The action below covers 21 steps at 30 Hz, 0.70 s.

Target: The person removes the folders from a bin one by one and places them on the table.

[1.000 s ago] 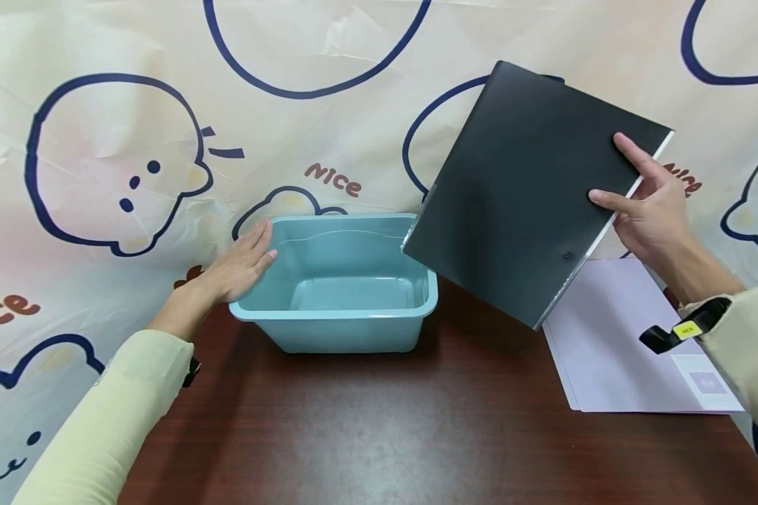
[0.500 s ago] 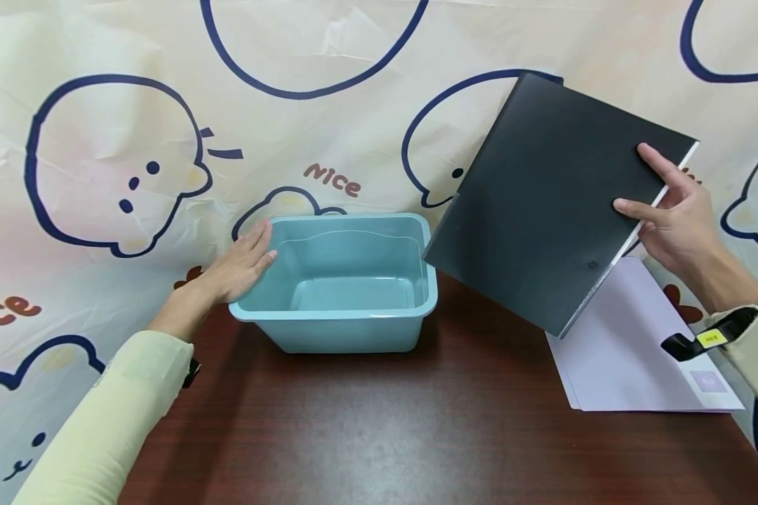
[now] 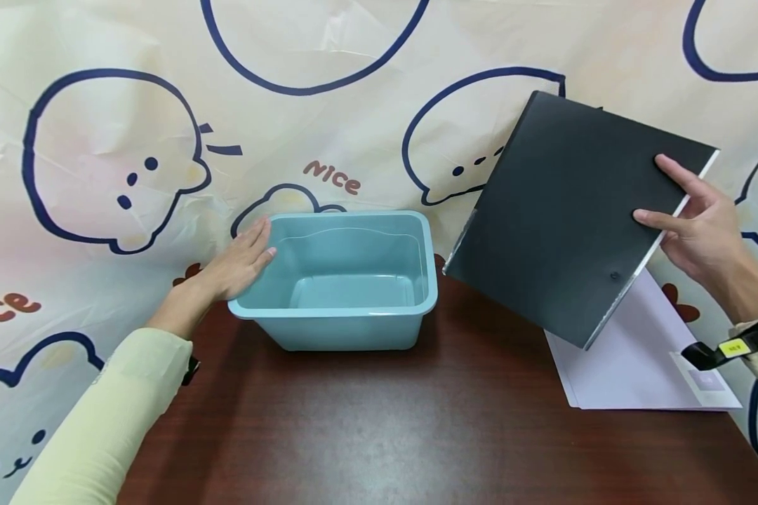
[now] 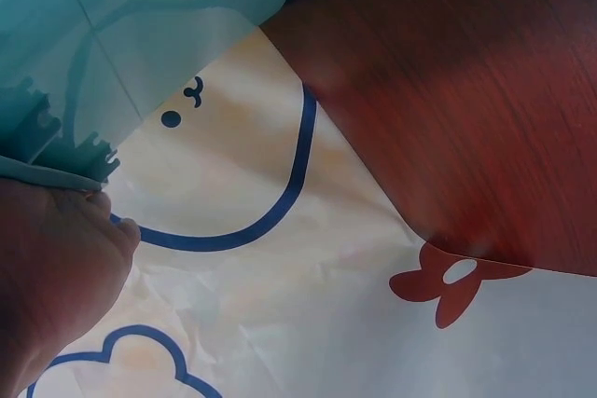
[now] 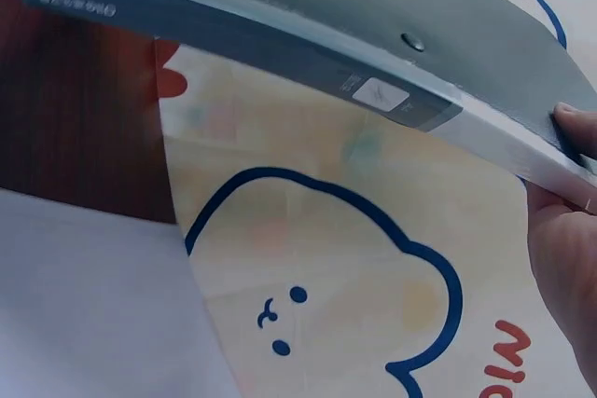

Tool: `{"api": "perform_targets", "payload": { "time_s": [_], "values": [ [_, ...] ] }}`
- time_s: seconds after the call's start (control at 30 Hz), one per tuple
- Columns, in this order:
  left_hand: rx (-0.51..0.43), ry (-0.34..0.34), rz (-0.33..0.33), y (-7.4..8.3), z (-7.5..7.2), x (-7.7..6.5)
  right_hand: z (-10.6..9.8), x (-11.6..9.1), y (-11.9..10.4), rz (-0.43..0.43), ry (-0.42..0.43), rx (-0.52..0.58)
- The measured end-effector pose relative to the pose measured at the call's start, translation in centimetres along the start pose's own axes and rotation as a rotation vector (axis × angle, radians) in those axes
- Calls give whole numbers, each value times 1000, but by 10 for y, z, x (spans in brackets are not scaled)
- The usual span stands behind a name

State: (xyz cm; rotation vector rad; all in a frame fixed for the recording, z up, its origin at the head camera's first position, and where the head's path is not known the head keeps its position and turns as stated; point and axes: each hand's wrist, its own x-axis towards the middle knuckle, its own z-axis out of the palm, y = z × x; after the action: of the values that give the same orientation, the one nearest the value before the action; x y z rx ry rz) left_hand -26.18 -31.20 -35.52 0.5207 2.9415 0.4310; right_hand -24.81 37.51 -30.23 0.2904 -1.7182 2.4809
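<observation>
In the head view my right hand (image 3: pixel 704 231) grips a black file folder (image 3: pixel 562 210) by its right edge, thumb and a finger on its face. The folder is held tilted in the air, its lower corner overlapping lavender sheets. The right wrist view shows the folder's spine (image 5: pixel 242 53), with small lettering and a white label. My left hand (image 3: pixel 240 259) rests with straight fingers on the left rim of a teal plastic basin (image 3: pixel 335 333). Nothing lies inside the basin. In the left wrist view, the left hand (image 4: pixel 56 277) is right at the basin's rim.
The lavender sheets (image 3: pixel 638 372) lie stacked at the right end of the dark wooden table (image 3: pixel 366 435), partly under the folder. A cartoon-printed cloth (image 3: pixel 366 140) hangs behind the table and shows beyond its edges.
My right hand has moved right and slightly down with the black file folder, away from the basin's right side. The left hand and basin have stayed in place.
</observation>
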Motion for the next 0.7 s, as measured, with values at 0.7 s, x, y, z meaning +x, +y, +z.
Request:
{"api": "perform_targets", "payload": {
  "time_s": [0.7],
  "values": [
    [2,3,-6,0,0,0,6,2,40,282,-210,-401]
  ]
}}
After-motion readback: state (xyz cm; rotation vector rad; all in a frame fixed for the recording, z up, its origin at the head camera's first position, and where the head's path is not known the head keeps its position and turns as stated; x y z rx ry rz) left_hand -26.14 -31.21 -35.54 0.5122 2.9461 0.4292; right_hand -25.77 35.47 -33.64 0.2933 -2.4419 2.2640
